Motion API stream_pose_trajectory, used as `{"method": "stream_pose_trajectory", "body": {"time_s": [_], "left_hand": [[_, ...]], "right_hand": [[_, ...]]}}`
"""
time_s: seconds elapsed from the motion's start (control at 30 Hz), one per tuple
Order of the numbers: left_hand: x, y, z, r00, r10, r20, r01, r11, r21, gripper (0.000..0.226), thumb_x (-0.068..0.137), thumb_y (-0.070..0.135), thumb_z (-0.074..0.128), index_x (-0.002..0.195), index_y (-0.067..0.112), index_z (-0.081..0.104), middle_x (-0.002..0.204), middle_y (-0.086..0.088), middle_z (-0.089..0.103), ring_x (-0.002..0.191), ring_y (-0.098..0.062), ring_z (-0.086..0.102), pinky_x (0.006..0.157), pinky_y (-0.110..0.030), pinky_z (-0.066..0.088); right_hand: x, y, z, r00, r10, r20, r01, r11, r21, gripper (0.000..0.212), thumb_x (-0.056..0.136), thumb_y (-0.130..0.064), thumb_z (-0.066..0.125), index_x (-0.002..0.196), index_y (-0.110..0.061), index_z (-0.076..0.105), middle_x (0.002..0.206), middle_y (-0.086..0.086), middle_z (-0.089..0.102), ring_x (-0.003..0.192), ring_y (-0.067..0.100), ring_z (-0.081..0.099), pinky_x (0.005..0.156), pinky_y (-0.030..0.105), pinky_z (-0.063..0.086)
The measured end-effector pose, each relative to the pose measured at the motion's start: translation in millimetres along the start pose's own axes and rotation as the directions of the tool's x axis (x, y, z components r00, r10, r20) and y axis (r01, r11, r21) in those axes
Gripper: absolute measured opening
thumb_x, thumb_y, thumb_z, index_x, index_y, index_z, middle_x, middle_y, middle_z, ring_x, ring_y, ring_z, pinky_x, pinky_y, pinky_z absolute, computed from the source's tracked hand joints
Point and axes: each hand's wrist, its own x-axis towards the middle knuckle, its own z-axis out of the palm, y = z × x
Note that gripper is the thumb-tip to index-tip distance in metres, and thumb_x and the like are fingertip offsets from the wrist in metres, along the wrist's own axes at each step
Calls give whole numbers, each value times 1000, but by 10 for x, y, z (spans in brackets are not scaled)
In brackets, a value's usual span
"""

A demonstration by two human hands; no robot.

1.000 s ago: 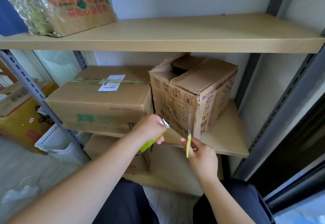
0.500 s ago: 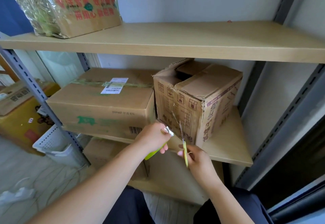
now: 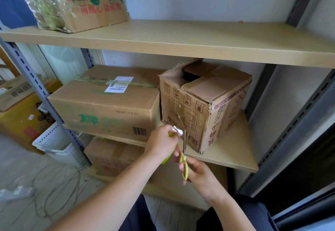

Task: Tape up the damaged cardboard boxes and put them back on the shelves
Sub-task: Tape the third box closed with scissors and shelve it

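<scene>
A damaged cardboard box with torn top flaps stands on the right of the middle shelf. A strip of clear tape runs down its front face. My left hand grips a green tape dispenser and holds the tape's end taut in front of the box. My right hand holds yellow-handled scissors, blades pointing up at the tape beside my left hand.
A larger taped box sits left of the damaged one. Another box wrapped in plastic is on the top shelf. A further box lies on the bottom shelf. White baskets, cables and a yellow box are on the floor at left.
The view has tilted up slightly. Both hands have stayed at the box's lower front; the scissors' blades have come closer to the tape next to my left hand.
</scene>
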Motion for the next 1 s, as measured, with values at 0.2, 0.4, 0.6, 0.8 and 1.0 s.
{"method": "stream_pose_trajectory", "body": {"time_s": [0.2,0.4,0.6,0.8,1.0], "left_hand": [[-32,249,244,886,125,-446,-317,866,-387,7,100,25,58,98,23,64,80,4,76,70,-11,74,61,-35,60],[-59,515,670,797,137,-589,-371,880,-297,16,100,33,56,106,21,65,91,10,73,87,-5,69,76,-24,56],[-44,528,775,779,19,-627,-287,900,-328,9,102,28,53,105,29,61,94,11,70,88,6,66,72,-11,51],[-86,394,661,905,-198,-376,-130,713,-689,10,103,22,51,103,25,61,103,2,74,78,-19,76,68,-34,61],[-358,379,423,983,-142,-120,-13,590,-807,13,101,9,49,109,10,60,94,-13,76,71,-36,74,62,-33,58]], "right_hand": [[-71,55,-298,943,-94,-318,67,993,-95,27,93,-7,64,113,-24,67,85,-1,71,62,14,52,61,23,47],[-49,126,-651,572,-125,-811,-132,961,-242,20,92,-33,63,109,-29,52,90,-12,69,59,4,64,57,20,44],[72,125,-780,444,-169,-880,-237,925,-298,19,87,-38,69,97,-21,67,75,-15,64,67,-1,58,58,13,36],[201,123,-878,465,-93,-880,-351,894,-279,34,88,-41,70,101,-10,63,87,5,66,73,23,58,56,26,37],[227,-85,-872,534,-37,-845,-486,804,-342,40,96,-35,57,115,1,60,113,21,58,86,36,61,76,37,51]]}}
